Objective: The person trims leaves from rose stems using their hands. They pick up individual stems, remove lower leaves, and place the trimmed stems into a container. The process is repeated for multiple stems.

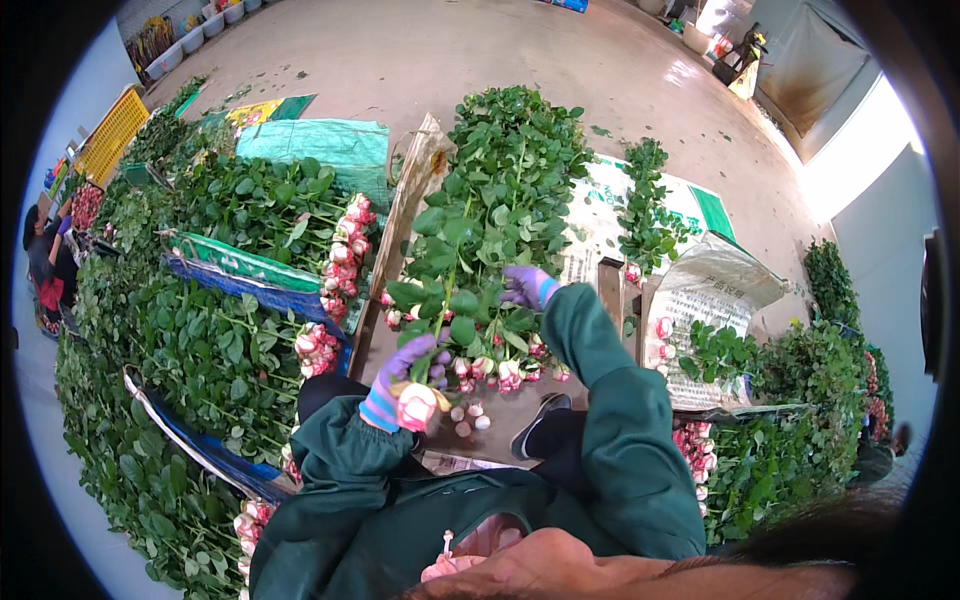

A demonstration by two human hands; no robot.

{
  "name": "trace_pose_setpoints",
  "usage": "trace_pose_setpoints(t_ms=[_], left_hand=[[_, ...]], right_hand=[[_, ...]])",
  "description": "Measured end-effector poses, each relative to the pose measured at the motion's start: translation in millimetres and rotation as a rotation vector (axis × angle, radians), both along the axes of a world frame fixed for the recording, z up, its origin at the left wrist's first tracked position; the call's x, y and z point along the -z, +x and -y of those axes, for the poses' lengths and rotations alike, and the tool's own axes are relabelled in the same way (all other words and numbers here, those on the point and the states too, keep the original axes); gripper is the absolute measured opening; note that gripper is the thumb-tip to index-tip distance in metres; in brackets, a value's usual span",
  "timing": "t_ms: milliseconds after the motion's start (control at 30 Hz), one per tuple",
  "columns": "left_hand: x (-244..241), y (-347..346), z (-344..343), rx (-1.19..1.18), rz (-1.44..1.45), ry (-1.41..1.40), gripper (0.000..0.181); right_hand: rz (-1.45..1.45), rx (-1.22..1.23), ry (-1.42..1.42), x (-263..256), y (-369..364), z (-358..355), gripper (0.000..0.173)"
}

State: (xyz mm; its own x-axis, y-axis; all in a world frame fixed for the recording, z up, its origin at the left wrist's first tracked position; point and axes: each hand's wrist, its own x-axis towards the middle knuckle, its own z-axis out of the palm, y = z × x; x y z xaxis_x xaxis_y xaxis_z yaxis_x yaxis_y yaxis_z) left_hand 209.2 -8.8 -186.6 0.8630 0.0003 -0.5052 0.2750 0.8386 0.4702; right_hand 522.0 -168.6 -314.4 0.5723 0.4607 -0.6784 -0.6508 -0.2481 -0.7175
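My left hand (411, 367), in a purple glove with a striped cuff, is closed round the stem of a pink-and-white rose (416, 405). The bloom hangs just below the fingers and the leafy stem points away from me. My right hand (529, 288), in a matching glove, hovers over or touches the leaves of a pile of cut roses (510, 210); nothing is plainly held in it, and the fingers are partly spread. Blooms of this pile (510, 373) face me. Several loose pale round pieces (471, 418) lie between my feet.
Rows of roses on sacks (225, 360) lie at the left, parted by blue and green sheets. More roses (772, 472) are at the right, near a printed sack (705, 322). A small bunch (649, 202) lies right of the pile. A person (52, 255) works at the far left.
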Motion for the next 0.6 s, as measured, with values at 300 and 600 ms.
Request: trace_pose_setpoints(t_ms=[300,600], left_hand=[[-5.3,7.1,-17.5,-0.001,0.183,0.015,0.044],[4.5,12.3,5.8,0.056,0.049,-0.030,0.033]], right_hand=[[0.789,0.103,-0.745,91.9,-33.2,-62.1,0.041],[0.865,-0.374,-0.816,77.1,-13.4,-45.0,0.039]])
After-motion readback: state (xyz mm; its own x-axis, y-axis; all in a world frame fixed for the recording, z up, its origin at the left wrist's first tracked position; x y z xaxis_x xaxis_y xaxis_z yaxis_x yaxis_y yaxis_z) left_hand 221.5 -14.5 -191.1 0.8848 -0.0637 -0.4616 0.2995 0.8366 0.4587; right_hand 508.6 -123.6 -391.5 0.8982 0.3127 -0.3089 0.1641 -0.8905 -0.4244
